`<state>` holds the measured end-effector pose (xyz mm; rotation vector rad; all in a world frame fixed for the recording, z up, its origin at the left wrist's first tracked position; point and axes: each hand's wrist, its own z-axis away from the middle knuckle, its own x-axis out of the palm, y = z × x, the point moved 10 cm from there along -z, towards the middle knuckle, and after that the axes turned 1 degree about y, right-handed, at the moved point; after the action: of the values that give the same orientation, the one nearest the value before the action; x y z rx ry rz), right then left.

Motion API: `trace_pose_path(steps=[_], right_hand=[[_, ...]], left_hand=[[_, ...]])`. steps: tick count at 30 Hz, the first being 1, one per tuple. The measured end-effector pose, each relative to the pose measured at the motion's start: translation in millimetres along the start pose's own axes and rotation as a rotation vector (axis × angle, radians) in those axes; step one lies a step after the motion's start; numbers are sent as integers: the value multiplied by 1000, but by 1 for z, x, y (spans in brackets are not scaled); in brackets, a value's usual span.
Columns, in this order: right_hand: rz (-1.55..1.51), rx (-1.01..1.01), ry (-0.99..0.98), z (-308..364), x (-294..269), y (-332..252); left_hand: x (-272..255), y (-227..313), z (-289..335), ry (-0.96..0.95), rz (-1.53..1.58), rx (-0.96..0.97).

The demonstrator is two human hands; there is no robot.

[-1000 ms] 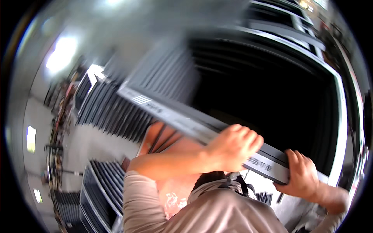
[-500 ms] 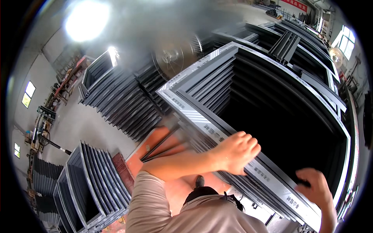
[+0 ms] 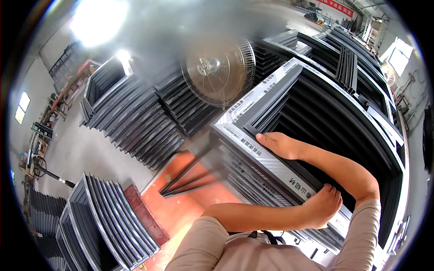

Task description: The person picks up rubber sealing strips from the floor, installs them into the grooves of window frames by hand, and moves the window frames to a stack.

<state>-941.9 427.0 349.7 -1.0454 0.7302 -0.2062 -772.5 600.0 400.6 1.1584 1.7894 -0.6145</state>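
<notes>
Fingers point(image 3: 266, 137) of both hands wrap over the grey frame's point(image 3: 271, 165) near bar.

A round wire-guard fan point(image 3: 219, 72) stands behind the work area. Stacks of dark metal frames point(image 3: 135, 119) lie on the grey floor point(image 3: 77, 149) to the left. More frames point(image 3: 97, 217) lean at lower left, beside an orange floor mat point(image 3: 190, 198).
</notes>
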Motion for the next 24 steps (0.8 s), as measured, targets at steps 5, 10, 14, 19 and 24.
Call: trace_pose_path(steps=[5, 10, 14, 19, 24], right_hand=[[354, 73, -30, 9, 3, -22], [435, 59, 69, 24, -10, -11], [440, -23, 19, 28, -1, -4], [430, -84, 127, 98, -78, 9], [548, 62, 779, 174, -275, 96]], left_hand=[[3, 4, 5, -40, -58, 16], [5, 17, -6, -53, 42, 60], [0, 2, 5, -31, 116, -8], [-37, -45, 22, -189, 114, -97], [-55, -76, 33, -103, 171, -70]])
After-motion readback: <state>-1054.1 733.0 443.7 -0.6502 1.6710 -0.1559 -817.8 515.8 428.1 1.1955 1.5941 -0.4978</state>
